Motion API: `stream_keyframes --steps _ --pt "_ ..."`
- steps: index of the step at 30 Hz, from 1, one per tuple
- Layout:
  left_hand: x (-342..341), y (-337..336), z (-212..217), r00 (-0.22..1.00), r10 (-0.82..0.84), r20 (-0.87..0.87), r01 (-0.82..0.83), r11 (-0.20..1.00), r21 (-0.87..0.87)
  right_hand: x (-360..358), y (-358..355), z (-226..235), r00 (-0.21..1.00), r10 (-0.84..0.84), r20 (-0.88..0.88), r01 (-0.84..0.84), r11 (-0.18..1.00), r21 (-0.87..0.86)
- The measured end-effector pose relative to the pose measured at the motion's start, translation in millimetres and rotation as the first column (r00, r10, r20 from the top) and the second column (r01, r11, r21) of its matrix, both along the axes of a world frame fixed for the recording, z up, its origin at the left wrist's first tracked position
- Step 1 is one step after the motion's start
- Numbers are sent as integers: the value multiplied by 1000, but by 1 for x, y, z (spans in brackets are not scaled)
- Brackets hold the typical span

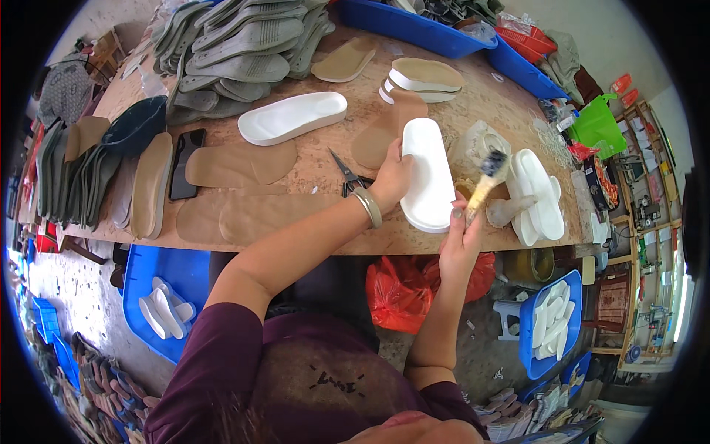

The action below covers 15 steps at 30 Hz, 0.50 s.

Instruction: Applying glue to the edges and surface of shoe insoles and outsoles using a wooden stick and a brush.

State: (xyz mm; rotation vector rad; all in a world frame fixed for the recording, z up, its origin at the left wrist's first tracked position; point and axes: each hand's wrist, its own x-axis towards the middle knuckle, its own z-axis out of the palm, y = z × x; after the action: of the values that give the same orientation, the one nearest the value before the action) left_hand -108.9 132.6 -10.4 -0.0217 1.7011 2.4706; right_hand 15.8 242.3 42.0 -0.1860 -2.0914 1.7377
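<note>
Gripping, left: left hand closed on the left edge of a white sole.
Gripping, right: right hand closed round a brush, dark bristles up; fingertips by the sole's near end, contact unclear.
White sole: held over the front half of the worktable, long side running away from the person, right of the scissors.
Scissors: beside left hand, blades pointing away, handles partly hidden by hand and wrist.
Left wrist: bangle; forearm crosses tan insoles, covering part.
Behind held sole: tan piece, partly blocked; farther back, white soles with a tan top.
Brush side: cloudy container behind the bristles; white soles leaning together to the right.
Table middle: loose white sole, lying flat, well apart from the hands.
Far edge: big heap of grey soles, blue tray.
Left end: black phone, dark blue bowl, row of grey soles.
Below table: red bag; blue bin of white soles.
Right side: green bin.
</note>
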Motion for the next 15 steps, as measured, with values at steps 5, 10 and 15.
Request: stream_keyframes --steps 5,10,15 --pt "-27 -29 5 936 -351 2 346 922 -172 -8 24 -22 997 -52 49 59 987 -148" --pt "-61 -52 0 972 -141 190 156 985 -71 24 42 -11 997 -52 -55 37 969 -246" --pt "-68 -56 5 942 -271 197 306 936 -172 95 115 24 972 -156 -178 118 971 -206"
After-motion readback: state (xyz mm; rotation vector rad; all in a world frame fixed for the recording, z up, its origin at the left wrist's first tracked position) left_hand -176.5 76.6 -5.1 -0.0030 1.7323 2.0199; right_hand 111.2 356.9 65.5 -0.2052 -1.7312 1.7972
